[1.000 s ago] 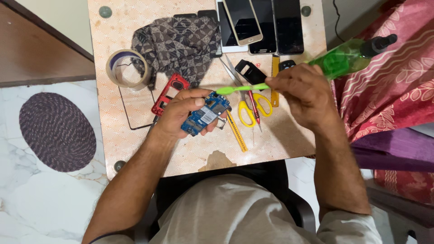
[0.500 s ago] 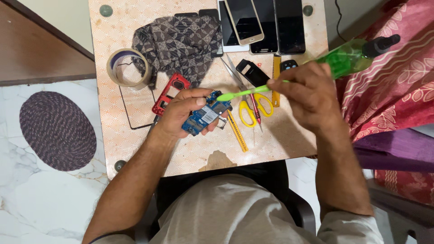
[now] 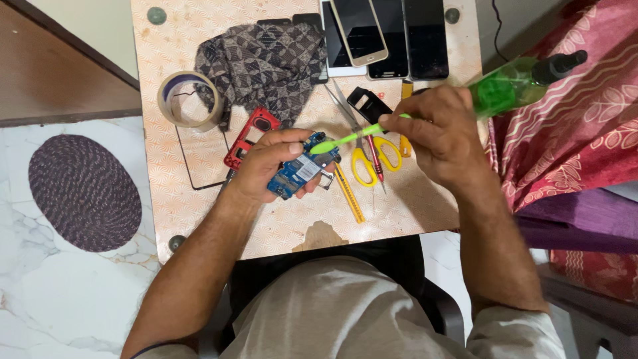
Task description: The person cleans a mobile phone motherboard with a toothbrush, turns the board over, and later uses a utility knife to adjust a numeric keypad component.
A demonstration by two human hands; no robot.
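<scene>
- Centre of frame, just left of mid: blue circuit board (image 3: 297,171), tilted, cradled in the left hand (image 3: 269,166). Fingers curled under and round it, thumb lying across the top edge, so a closed grip on the board.
- Right hand (image 3: 435,129), centre-right, pinched shut on a slim green brush (image 3: 345,138). Handle runs left from the fingers, and its tip touches the board's upper right corner.
- Just right of the board, flat on the table (image 3: 399,213): yellow-handled scissors (image 3: 362,156), blades pointing up-left, and a red screwdriver (image 3: 374,159) lying across them.
- Yellow utility knife (image 3: 348,193) runs diagonally just below the board, toward bottom centre.
- Small black part (image 3: 367,103) sits between the scissors and the right hand's knuckles; can't tell what it is.
- Left of the left hand: red phone frame (image 3: 246,133), partly hidden by the wrist, plus a thin black rectangular outline (image 3: 189,163) beside it.
- Upper left of table: roll of tape (image 3: 188,100), lying flat.
- Top centre: patterned dark cloth (image 3: 266,60), crumpled.
- Top centre-right: row of phones (image 3: 392,33) side by side, screens dark, one lying angled atop the others.
- Upper right: green spray bottle (image 3: 515,86) w/ dark cap, on its side at the table edge, resting against a red patterned fabric (image 3: 585,133).
- Far left on the marble floor: dark oval mat (image 3: 83,193).
</scene>
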